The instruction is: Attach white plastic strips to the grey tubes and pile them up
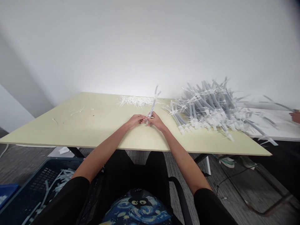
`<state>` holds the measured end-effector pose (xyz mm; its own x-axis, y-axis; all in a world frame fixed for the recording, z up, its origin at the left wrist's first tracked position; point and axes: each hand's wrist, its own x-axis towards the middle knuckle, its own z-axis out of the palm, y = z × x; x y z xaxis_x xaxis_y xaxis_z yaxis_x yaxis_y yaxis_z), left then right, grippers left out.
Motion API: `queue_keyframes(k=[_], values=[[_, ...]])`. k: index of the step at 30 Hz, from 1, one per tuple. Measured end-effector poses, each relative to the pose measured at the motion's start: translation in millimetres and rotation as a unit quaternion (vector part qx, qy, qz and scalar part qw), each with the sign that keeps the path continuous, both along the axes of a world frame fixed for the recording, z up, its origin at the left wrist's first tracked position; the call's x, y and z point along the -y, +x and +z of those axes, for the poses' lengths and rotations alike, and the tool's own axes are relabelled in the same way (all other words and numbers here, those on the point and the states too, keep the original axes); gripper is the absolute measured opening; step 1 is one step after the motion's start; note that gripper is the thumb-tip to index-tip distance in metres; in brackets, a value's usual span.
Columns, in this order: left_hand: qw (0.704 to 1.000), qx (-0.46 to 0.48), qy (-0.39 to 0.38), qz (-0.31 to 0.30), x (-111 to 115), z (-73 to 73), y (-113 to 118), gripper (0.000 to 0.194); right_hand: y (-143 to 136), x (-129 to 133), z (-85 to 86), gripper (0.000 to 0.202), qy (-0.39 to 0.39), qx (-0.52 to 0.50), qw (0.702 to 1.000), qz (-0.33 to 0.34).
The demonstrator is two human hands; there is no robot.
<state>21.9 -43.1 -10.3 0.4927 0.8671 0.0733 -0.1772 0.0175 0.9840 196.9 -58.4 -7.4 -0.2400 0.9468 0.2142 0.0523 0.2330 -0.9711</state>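
My right hand is closed round the lower part of a grey flexible tube, which stands tilted up over the middle of the table. A whitish band or tie with a tail sticks out near the tube's upper end. My left hand meets it at the tube's lower end, fingertips pinched together; what they grip is too small to make out. Just behind my hands lies a spread of thin white strips that look like cable ties. To the right rises a large heap of similar grey tubes with white end pieces and ties.
The pale yellow table stands against a white wall. A few loose strips lie on its left. Below left, a dark crate holds pale tube pieces. At far right, another person's hand holds a tube over a white table.
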Motion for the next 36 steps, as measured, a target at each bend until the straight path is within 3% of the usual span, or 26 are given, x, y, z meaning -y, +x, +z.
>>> queue_keyframes(k=[24,36], values=[[0.999,0.045,-0.027,0.001,-1.6,-2.1,-1.1,0.031,2.5,-2.0,-1.1,0.036,-0.002,0.000,1.000,-0.006],[1.000,-0.008,-0.001,0.026,2.5,1.9,3.1,0.023,3.9,3.3,5.9,0.034,0.002,-0.018,1.000,0.003]])
